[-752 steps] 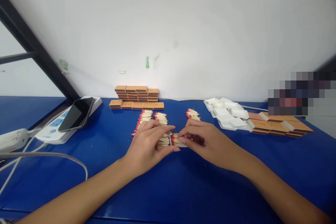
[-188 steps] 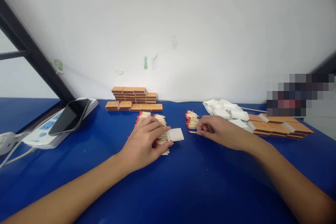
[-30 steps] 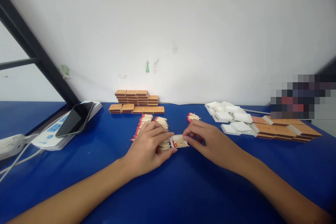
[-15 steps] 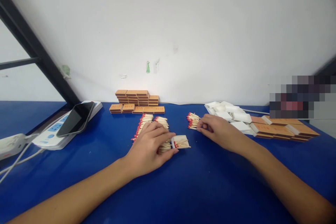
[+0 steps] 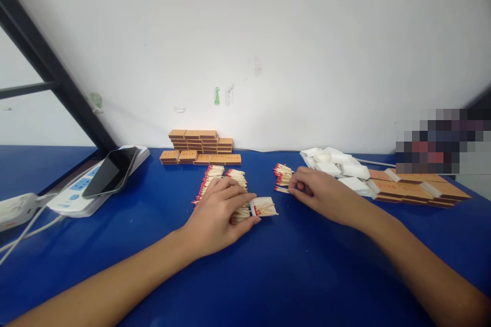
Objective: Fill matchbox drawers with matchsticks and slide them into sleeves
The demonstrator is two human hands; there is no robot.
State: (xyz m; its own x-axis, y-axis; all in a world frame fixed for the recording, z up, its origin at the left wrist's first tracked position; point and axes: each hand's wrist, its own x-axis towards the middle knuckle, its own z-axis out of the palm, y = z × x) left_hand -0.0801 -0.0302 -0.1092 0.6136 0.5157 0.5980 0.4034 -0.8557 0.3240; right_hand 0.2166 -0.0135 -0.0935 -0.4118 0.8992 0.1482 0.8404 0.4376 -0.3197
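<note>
White tray: between the hands above the tabletop, seemingly part-filled; a few loose matches inside, room left.
Left hand: thumb and finger grip the tray's left end.
Right hand: fingertips pinch matches at the small match pile's near edge.
Matches left: this pile, plus match rows beneath the left hand.
Apparently done: closed matchboxes stacked by the wall, contents hidden.
Apparently unused: heaped white trays, orange boxes beside them.
</note>
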